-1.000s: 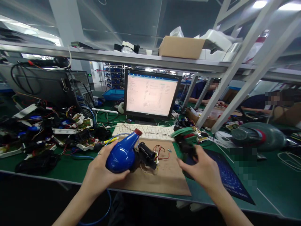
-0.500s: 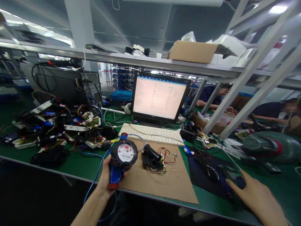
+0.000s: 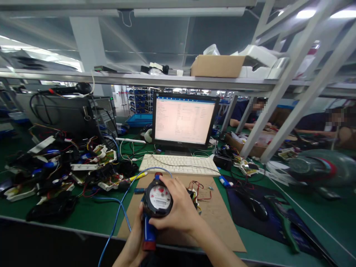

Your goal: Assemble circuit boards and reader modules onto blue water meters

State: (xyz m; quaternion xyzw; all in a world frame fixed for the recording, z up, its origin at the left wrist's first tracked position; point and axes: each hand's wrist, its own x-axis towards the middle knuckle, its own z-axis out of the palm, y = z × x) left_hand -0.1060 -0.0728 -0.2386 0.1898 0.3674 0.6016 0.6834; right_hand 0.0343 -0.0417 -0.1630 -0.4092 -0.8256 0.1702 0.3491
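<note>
A water meter [image 3: 159,198] with a blue body, red end caps and a black ring round its white dial is held over the cardboard sheet [image 3: 219,226]. My left hand [image 3: 136,239] closes on its lower left side, the fingers partly hidden behind it. Fingers of my right hand [image 3: 180,207] wrap the black ring from the right, the thumb across the front below the dial. Behind that hand, a black part with red and yellow wires [image 3: 198,200] is mostly covered. A blue cable [image 3: 121,204] runs past the meter. Green-handled pliers [image 3: 287,228] lie on the mouse pad [image 3: 239,215].
A white keyboard [image 3: 178,164] and a lit monitor [image 3: 183,120] stand behind the cardboard. Wired circuit parts [image 3: 83,167] are heaped at left, beside a yellow pen [image 3: 138,176]. At right are a black mouse [image 3: 256,207] and a green bottle [image 3: 311,167]. Two people sit beyond the shelf posts.
My right hand has left the mouse pad, where the pliers now show plainly, and has come left onto the meter's black ring. The meter sits lower and further right in view, still in my left hand.
</note>
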